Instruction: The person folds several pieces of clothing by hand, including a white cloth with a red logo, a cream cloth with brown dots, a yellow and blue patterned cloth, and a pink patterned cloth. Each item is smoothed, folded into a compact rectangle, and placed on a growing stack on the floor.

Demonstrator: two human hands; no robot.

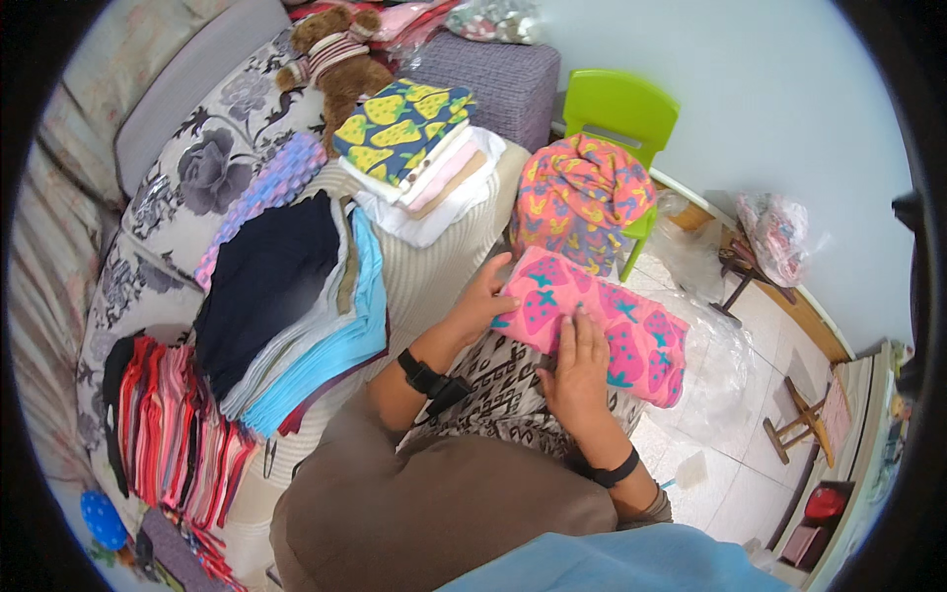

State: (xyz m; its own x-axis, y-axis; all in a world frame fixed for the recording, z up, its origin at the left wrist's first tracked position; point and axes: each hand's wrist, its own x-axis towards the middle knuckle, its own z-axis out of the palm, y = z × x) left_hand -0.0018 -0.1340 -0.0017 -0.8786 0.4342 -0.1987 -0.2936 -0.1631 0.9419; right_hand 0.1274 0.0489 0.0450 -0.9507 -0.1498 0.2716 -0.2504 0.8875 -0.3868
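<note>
A folded pink fabric with a strawberry print (636, 318) lies across my lap. At its left end my left hand (484, 300) grips the edge, thumb on top. My right hand (581, 362) rests flat on the middle of the fabric, fingers together. To the left lies a stack of folded clothes with a dark navy piece on top (270, 274) and light blue pieces (318, 377) beneath. Beyond it is another stack, topped by a navy cloth with yellow strawberries (407, 129). A bunched orange cloth with a rabbit print (584, 192) sits on a green plastic chair (621, 111).
A row of red and pink folded clothes (177, 429) stands on the floral sofa (214, 170), near a teddy bear (344, 66). Clear plastic bags (710, 362) lie on the tiled floor. Small wooden stools (806, 422) stand at the right, one bearing a filled bag (777, 233).
</note>
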